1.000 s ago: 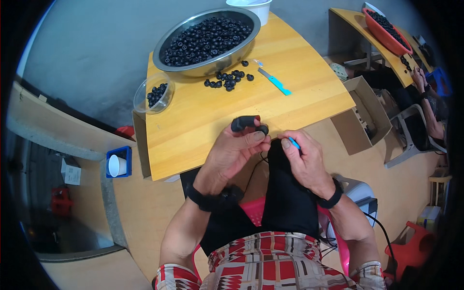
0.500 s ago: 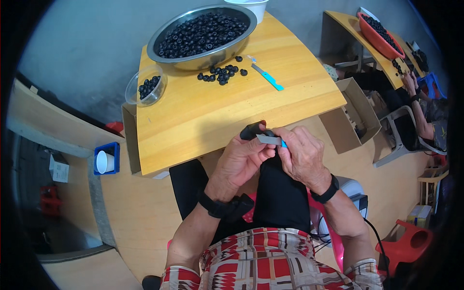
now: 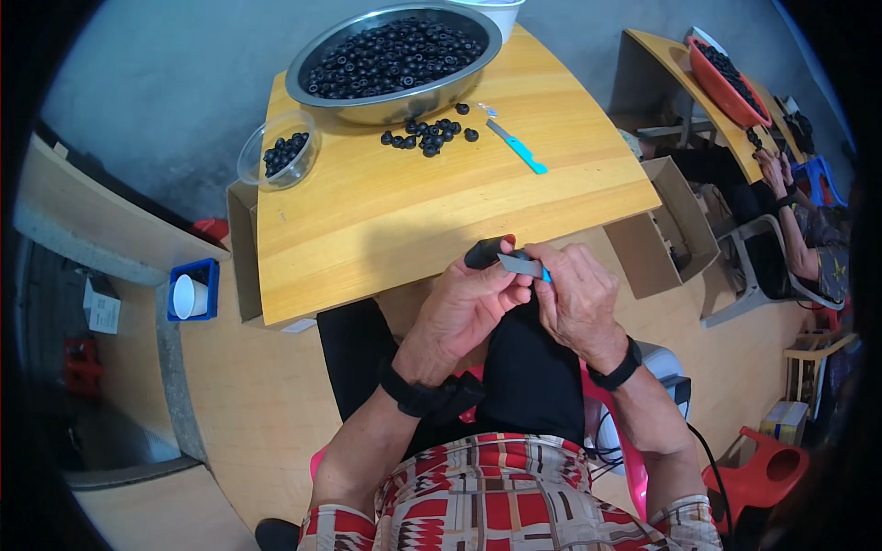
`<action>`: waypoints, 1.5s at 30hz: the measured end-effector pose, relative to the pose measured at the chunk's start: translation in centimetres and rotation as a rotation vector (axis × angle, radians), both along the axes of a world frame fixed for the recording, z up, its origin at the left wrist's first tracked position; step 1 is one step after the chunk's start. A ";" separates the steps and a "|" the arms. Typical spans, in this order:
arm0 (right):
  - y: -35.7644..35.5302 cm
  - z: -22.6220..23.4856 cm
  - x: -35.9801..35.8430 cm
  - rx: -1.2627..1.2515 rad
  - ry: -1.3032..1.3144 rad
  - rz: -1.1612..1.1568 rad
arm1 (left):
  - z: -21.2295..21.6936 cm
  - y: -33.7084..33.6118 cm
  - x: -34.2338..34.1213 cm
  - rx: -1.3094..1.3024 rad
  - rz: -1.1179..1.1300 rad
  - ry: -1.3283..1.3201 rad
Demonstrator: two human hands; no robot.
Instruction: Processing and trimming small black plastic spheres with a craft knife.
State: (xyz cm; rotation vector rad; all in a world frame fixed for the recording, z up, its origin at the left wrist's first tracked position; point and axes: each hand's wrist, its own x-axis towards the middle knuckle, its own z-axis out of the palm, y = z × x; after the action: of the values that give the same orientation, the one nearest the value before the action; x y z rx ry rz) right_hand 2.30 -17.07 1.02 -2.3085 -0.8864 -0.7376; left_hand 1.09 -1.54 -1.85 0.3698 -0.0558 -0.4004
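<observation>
My right hand (image 3: 586, 298) grips a knife with a blue handle (image 3: 547, 275); its short grey blade (image 3: 520, 265) points left across my left fingertips. My left hand (image 3: 459, 312) is closed in a pinch, a black finger cover (image 3: 483, 253) on one finger. Between the two hands a small round black part (image 3: 519, 254) shows just behind the blade, mostly hidden by it and the fingers. Both hands are held over my lap, at the table's near edge. On the wooden table (image 3: 441, 211), a second blue-handled knife (image 3: 524, 151) lies near loose black parts (image 3: 430, 136).
A metal basin (image 3: 395, 108) heaped with black parts stands at the table's back, beside a clear tub (image 3: 292, 174) holding several more. Cardboard boxes (image 3: 643, 243) flank the table. At right, another person (image 3: 808, 243) sits by a red basin (image 3: 726, 87). A red stool (image 3: 758, 473) stands lower right.
The view has shifted slightly. My hands keep nearly the same pose, blade still against the left fingertips. At right, the other person's hands have moved a little.
</observation>
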 end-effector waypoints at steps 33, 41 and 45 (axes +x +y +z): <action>-0.1 0.2 -0.4 0.425 0.336 0.186 | 1.0 -1.7 -0.8 0.064 0.134 -0.003; -0.5 -0.4 -0.2 0.263 -0.002 0.120 | 1.6 -2.6 -1.5 -0.053 0.174 0.166; 0.1 -0.6 -0.3 0.374 0.047 0.127 | 0.8 -2.4 -1.3 -0.064 0.182 0.069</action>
State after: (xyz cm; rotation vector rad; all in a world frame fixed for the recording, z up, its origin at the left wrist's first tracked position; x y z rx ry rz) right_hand 2.03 -16.98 0.37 -1.9153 -0.7893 -0.7230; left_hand -0.23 -3.93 -1.06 0.2946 0.0318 -0.2306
